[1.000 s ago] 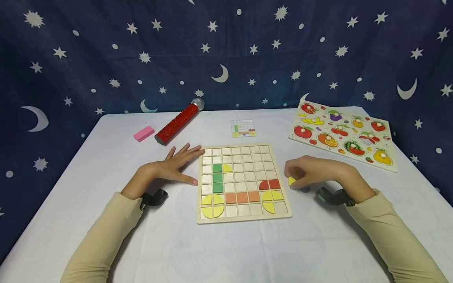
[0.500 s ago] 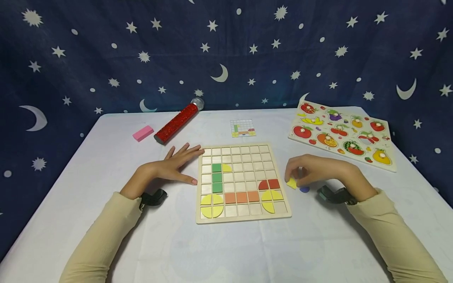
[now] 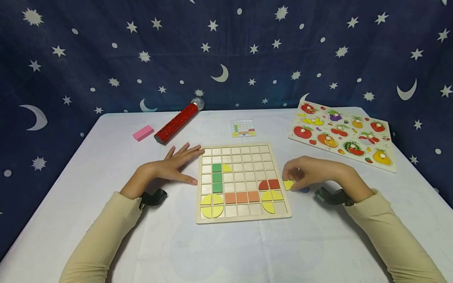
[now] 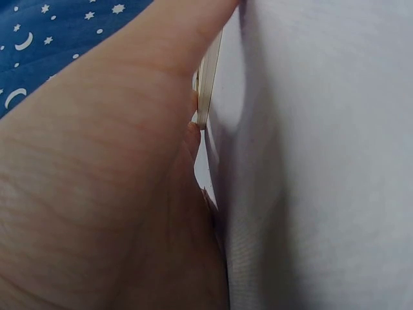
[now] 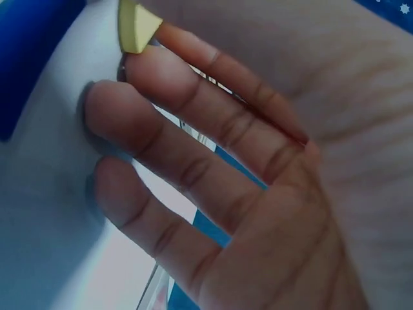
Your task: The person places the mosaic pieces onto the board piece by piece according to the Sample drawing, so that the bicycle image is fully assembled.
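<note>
A wooden grid board (image 3: 244,216) lies on the table with yellow, green, orange and red tiles in several cells. My left hand (image 3: 173,167) rests at its left side, fingers spread, thumb and fingertips at the frame. Just off the board's right edge, my right hand (image 3: 306,171) pinches a small yellow tile (image 3: 288,185) between thumb and fingers. That yellow tile (image 5: 137,29) also shows at the fingertips in the right wrist view. Partly hidden beneath the right hand is a blue piece (image 3: 304,190) on the tablecloth. In the left wrist view, the palm covers most of the board's edge (image 4: 208,90).
Behind the board lies a small printed pattern card (image 3: 243,128). A red glittery microphone (image 3: 178,122) and a pink block (image 3: 143,133) are at the back left. The fruit puzzle board (image 3: 343,133) sits at the back right.
The right hand has shifted slightly left, and the yellow tile has turned between its fingers, showing more of its face. The left hand stays where it was.
</note>
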Demonstrator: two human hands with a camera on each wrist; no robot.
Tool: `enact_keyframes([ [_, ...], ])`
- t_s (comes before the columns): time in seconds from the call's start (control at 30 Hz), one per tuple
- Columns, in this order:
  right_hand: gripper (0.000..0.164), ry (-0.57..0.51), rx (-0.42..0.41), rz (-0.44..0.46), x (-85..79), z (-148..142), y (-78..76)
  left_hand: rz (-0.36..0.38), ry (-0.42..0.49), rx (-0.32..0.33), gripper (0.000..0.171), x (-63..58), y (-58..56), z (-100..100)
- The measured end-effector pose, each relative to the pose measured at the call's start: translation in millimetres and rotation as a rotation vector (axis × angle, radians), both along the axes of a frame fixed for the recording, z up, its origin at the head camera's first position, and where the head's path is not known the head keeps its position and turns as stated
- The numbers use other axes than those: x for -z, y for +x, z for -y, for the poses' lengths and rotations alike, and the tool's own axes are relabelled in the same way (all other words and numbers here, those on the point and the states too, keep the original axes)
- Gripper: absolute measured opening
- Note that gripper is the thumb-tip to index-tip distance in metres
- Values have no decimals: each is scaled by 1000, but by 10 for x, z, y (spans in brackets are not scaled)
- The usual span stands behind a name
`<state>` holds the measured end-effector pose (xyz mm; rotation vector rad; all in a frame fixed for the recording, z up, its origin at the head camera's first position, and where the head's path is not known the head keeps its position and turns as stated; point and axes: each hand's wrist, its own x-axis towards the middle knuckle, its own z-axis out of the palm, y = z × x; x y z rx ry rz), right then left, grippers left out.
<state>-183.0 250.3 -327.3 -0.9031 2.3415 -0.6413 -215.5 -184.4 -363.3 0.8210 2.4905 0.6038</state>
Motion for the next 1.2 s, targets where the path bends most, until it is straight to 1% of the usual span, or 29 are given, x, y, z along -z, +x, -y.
enact_keyframes([
  [0.33,25,-16,-11,10,32,36,-4,-6,-7,-2,103,-2,1,-2],
  [0.67,26,24,17,20,28,28,8,-3,-5,-1,103,-5,0,-2],
  [0.8,25,23,19,9,11,33,20,-1,-4,-1,103,-8,7,-3],
  [0.9,24,7,2,5,-17,53,42,-2,-5,-1,103,-9,9,-1],
  [1.2,22,-48,-99,57,-59,219,163,-8,-11,0,103,1,0,-2],
])
